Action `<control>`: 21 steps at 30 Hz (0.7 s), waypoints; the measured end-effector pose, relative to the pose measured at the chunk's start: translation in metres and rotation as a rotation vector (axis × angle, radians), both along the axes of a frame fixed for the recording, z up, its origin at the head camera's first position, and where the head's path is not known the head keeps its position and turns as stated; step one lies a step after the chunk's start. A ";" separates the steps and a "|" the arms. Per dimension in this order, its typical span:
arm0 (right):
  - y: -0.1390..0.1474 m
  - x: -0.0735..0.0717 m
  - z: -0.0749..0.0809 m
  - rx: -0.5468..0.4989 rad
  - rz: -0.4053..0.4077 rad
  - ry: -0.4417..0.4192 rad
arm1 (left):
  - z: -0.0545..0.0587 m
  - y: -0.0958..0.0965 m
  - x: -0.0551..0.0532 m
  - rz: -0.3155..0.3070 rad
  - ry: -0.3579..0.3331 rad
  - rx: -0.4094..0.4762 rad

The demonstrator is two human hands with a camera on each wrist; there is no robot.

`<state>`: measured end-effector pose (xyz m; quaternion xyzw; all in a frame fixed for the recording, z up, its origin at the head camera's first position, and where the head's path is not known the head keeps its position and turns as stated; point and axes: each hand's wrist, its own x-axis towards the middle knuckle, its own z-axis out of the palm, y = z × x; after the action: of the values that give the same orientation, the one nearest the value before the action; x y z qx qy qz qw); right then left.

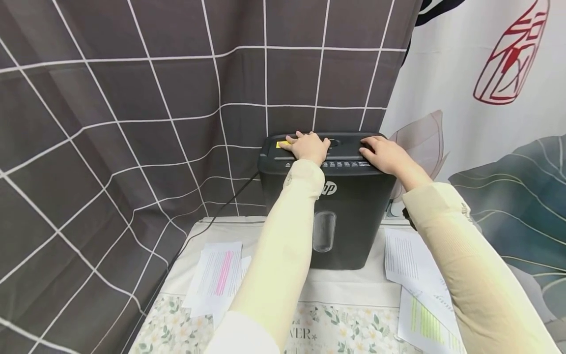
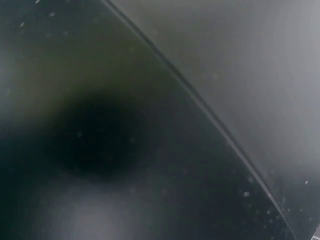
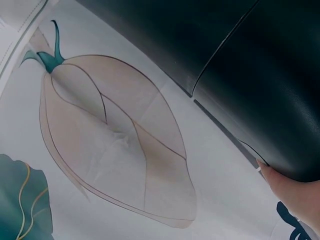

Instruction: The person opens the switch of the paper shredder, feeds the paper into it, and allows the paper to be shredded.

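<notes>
A black HP paper shredder (image 1: 349,216) stands upright on the cloth-covered surface, a clear window in its front. On its top, left of the middle, my left hand (image 1: 308,148) rests palm down with fingers spread, near a yellow label (image 1: 283,144). My right hand (image 1: 385,153) lies over the top's right end, fingers pointing inward. In the right wrist view, part of that hand (image 3: 292,192) touches the shredder's rounded dark casing (image 3: 265,100) beside a seam. The left wrist view holds only a blurred dark surface (image 2: 165,150) with a curved seam.
Printed sheets with pink highlighting (image 1: 216,278) lie left of the shredder. Sheets with green highlighting (image 1: 424,319) lie at the right. A black cord (image 1: 212,221) runs off leftward. A dark grid-patterned curtain (image 1: 177,98) hangs behind, a patterned white cloth (image 1: 451,83) at the right.
</notes>
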<state>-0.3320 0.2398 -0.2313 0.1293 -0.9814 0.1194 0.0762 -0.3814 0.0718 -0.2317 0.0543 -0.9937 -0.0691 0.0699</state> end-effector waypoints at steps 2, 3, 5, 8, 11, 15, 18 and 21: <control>0.001 0.000 0.000 -0.004 -0.001 0.001 | 0.001 0.002 0.000 0.000 0.002 -0.006; 0.002 0.000 0.000 -0.002 -0.002 -0.001 | 0.001 0.002 0.000 -0.001 -0.002 -0.010; 0.003 0.000 -0.001 0.003 -0.003 -0.003 | 0.000 0.003 0.000 -0.005 -0.007 -0.009; 0.004 0.001 -0.002 0.007 -0.001 -0.004 | -0.002 0.003 0.002 -0.008 -0.011 -0.005; 0.002 0.000 -0.002 0.004 0.005 -0.003 | -0.003 0.002 0.002 0.000 -0.004 -0.002; 0.000 -0.001 -0.001 0.002 0.008 -0.003 | -0.003 0.000 0.002 0.007 0.003 -0.001; 0.000 -0.001 -0.001 -0.001 0.002 0.004 | -0.001 0.000 0.001 0.006 0.009 0.000; 0.001 -0.001 0.000 -0.002 -0.005 0.006 | 0.000 0.002 0.001 0.003 0.009 -0.002</control>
<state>-0.3329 0.2404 -0.2317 0.1270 -0.9814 0.1199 0.0795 -0.3806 0.0736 -0.2314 0.0556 -0.9933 -0.0684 0.0748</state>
